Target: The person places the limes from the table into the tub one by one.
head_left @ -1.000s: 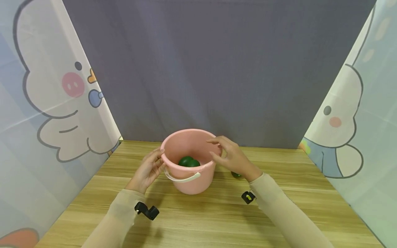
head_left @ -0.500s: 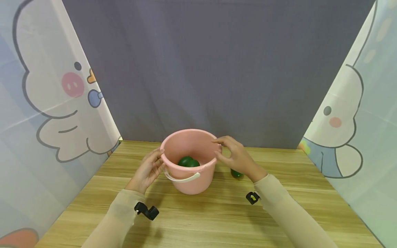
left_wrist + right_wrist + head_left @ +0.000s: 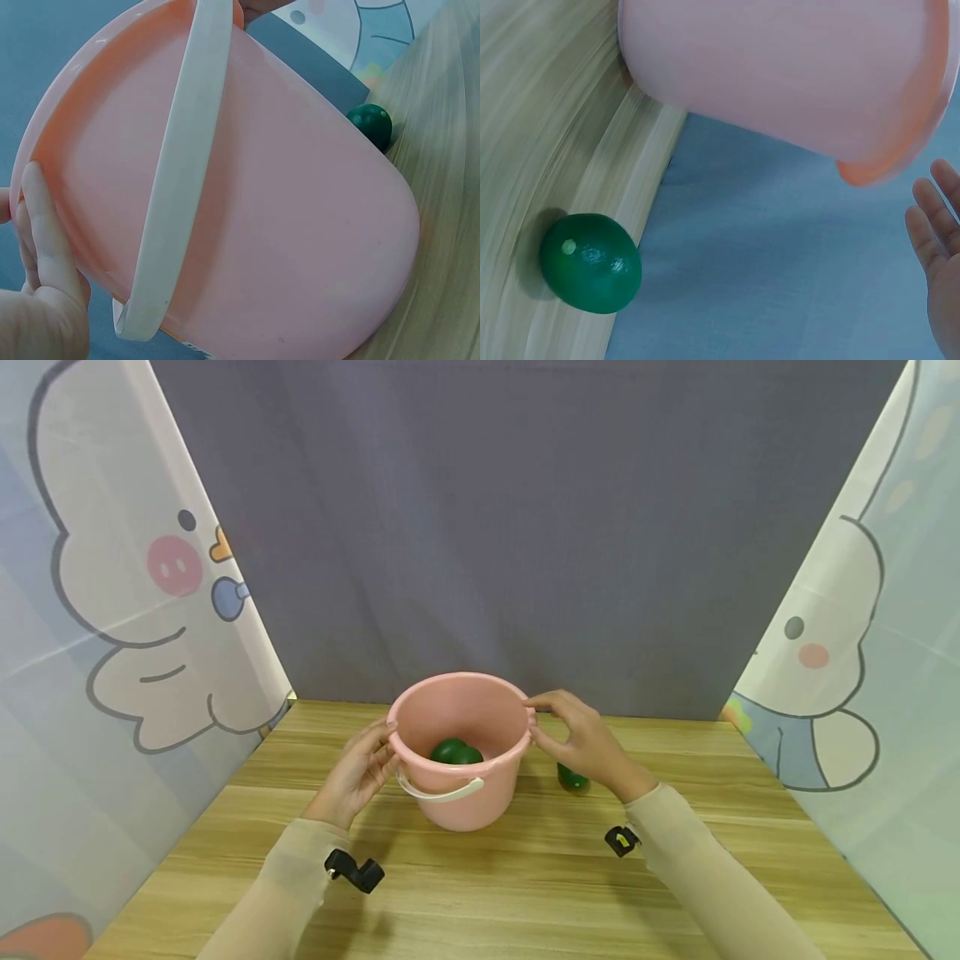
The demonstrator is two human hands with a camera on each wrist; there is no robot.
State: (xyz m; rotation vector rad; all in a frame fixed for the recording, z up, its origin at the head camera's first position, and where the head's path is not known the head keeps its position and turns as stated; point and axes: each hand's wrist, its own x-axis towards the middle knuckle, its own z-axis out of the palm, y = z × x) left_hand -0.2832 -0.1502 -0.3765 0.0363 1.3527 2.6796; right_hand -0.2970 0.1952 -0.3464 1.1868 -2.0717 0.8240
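Observation:
A pink bucket [image 3: 467, 793] with a white handle [image 3: 442, 793] stands upright on the table. My left hand [image 3: 360, 772] holds its left rim; in the left wrist view the fingers [image 3: 51, 232] lie under the rim's edge. My right hand [image 3: 588, 747] is at the right rim, thumb and forefinger apart with nothing between them. In the right wrist view its visible fingers are clear of the rim. Inside the bucket lie two glossy green round fruits [image 3: 450, 750], partly hidden by the front wall. Another green lime-like fruit [image 3: 591, 262] rests on the table below my right hand.
The wood-grain table [image 3: 465, 893] ends at a grey cloth backdrop [image 3: 495, 527] close behind the bucket. Cartoon-printed curtains [image 3: 112, 610] flank both sides. Black camera mounts [image 3: 354, 870] sit on both wrists.
My right hand has moved right, from over the bucket's opening to its right rim, uncovering more of the fruit on the table. My left hand and the bucket have stayed put.

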